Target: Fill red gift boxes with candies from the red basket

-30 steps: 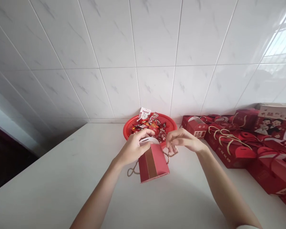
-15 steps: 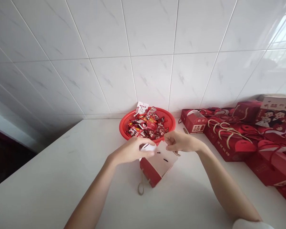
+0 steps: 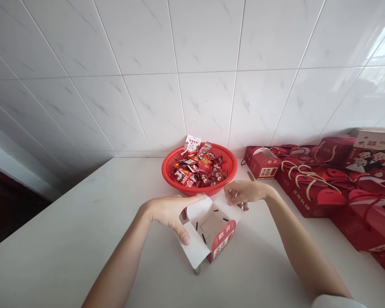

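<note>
A red cardboard gift box (image 3: 223,237) stands on the counter in front of me, its top unfolded and its pale inside showing. Cord is threaded through slits in its walls, and a bit of it pokes out beneath the left flap. My left hand (image 3: 170,216) is spread wide at the box, the thumb on the white left flap and the fingers reaching toward the back flap. At the right flap my right hand (image 3: 244,192) has its fingers curled on the edge. Just behind sits a red plastic basket (image 3: 167,169) filled with wrapped candies (image 3: 200,167).
Many closed red boxes (image 3: 311,192) with rope handles crowd the right side of the white counter (image 3: 83,239). A single red box (image 3: 265,164) stands right of the basket. White wall tiles (image 3: 141,111) rise behind.
The box's left flap has folded outward, opening up the inside. My left hand has spread and moved down slightly with it; my right hand has shifted slightly right, turning its flap outward.
</note>
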Demonstrator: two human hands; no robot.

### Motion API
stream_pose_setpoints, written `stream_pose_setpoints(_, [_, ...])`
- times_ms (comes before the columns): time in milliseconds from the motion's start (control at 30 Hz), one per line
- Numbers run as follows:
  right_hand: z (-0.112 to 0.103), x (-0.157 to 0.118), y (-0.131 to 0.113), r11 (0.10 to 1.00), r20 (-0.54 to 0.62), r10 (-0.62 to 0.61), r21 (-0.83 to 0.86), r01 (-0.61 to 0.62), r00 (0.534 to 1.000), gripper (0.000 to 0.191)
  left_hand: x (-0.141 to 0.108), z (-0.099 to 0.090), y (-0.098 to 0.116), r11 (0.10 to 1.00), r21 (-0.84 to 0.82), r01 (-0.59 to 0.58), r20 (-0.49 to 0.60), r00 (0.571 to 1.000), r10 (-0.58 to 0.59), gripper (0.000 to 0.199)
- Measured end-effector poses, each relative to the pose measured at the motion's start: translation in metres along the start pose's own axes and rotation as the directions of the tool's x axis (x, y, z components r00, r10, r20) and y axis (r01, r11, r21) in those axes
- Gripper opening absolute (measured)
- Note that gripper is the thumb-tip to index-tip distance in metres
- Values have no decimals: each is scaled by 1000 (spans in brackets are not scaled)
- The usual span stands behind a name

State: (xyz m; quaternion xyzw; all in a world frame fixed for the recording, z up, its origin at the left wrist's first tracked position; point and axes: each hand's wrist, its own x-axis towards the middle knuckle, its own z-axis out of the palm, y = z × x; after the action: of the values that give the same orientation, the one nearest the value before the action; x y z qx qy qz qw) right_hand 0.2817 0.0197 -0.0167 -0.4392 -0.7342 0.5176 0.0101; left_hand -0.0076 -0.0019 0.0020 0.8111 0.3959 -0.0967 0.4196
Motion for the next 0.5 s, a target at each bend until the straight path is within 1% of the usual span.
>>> stream_pose_setpoints(33, [0, 1, 1, 1000, 9, 6, -23, -6, 1000, 21, 1, 0, -2, 1000, -7, 1, 0, 1000, -1, 134])
stream_pose_setpoints(100, [0, 3, 2, 998, 7, -26, -58, 26, 1000, 17, 3, -1, -5, 999, -28, 32, -12, 999, -32, 129])
stream_pose_setpoints(200, [-1, 4, 2, 988, -61, -131, -96, 124, 990, 13, 1, -1, -5, 995, -43, 92, -64, 993, -95, 116])
stream_pose_setpoints(267, [-2, 3, 1, 977, -115, -185, -128, 170, 976, 11, -2, 1, -1, 994, -32, 106, -109, 988, -108, 107])
stream_pose_setpoints(367, [-3, 1, 0, 966, -138, -208, -185, 181, 968, 12, -7, 5, 7, 989, 5, 149, -156, 977, -146, 97])
stream_pose_setpoints(467, [-3, -1, -1, 958, -131, -196, -237, 161, 972, 17, -8, 7, 10, 972, 46, 231, -179, 959, -219, 96])
stream_pose_setpoints(500, [-3, -2, -2, 957, -132, -182, -249, 145, 974, 19, -8, 7, 10, 970, 58, 236, -182, 958, -223, 97])
